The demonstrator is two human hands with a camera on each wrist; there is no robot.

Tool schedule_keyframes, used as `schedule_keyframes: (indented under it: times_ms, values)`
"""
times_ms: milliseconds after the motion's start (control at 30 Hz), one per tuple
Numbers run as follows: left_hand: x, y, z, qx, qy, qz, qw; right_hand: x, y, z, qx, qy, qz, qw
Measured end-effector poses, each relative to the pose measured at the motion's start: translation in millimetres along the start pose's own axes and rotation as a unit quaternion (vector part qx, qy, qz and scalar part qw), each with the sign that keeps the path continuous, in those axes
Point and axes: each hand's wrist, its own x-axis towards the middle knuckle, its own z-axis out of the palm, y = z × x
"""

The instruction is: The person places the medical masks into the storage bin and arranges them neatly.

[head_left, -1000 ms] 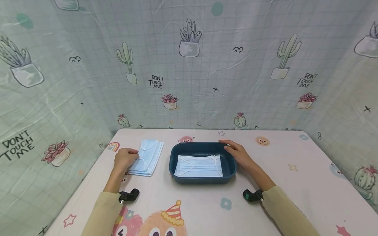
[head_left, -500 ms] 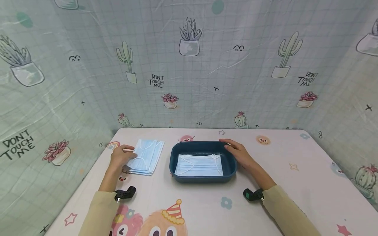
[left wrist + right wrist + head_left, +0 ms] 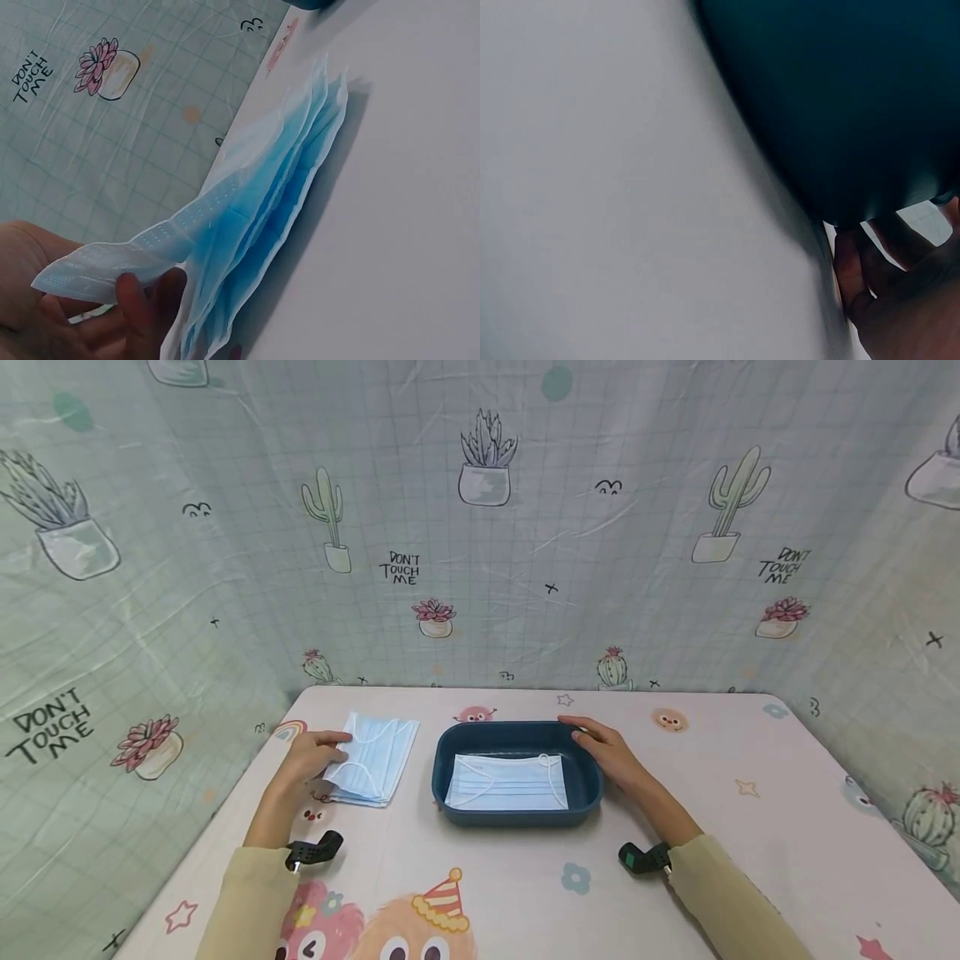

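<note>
A small stack of light blue face masks (image 3: 378,756) lies on the table at the left. My left hand (image 3: 307,758) is at the stack's left edge. In the left wrist view its thumb and fingers pinch the raised edge of the top mask (image 3: 214,210), while the masks below fan apart. One more face mask (image 3: 506,782) lies flat in a dark blue plastic box (image 3: 517,818) at the table's middle. My right hand (image 3: 609,753) holds the box's far right corner, fingers along the outside and thumb at the rim. The box wall (image 3: 840,97) partly hides those fingers in the right wrist view.
A pale tablecloth with cartoon prints (image 3: 495,889) covers the table. A cloth with cactus drawings (image 3: 480,560) hangs behind it and at both sides. Black wrist cameras sit at my left cuff (image 3: 313,850) and right cuff (image 3: 643,858).
My left hand has drawn back a little to the left, its fingers parted, then closed on the top mask's edge. The right hand and the box have stayed put.
</note>
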Motion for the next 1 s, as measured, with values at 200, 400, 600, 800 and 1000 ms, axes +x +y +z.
schedule_keyframes:
  times_ms: [200,400,600,800,1000]
  values:
    - [4.8,-2.4,-0.7,0.028,-0.008,0.015,0.9995,-1.3,0.6,0.3,0.005,0.002,0.006,1.0]
    - [6.1,-3.6,1.0,0.017,0.008,0.009,0.9998,-1.2,1.8,0.1,0.007,0.004,0.004,1.0]
    - [5.8,-2.9,1.9,-0.005,0.024,0.017,0.9995,-0.9,0.2,0.7,0.006,0.001,0.003,1.0]
    - [4.8,3.4,1.5,-0.027,0.031,0.016,0.999,-0.5,-1.0,1.0,0.012,0.0,0.001,0.9999]
    - [-0.6,13.5,1.3,-0.038,0.03,0.032,0.9983,-0.6,-0.9,1.4,0.004,0.002,0.0,1.0]
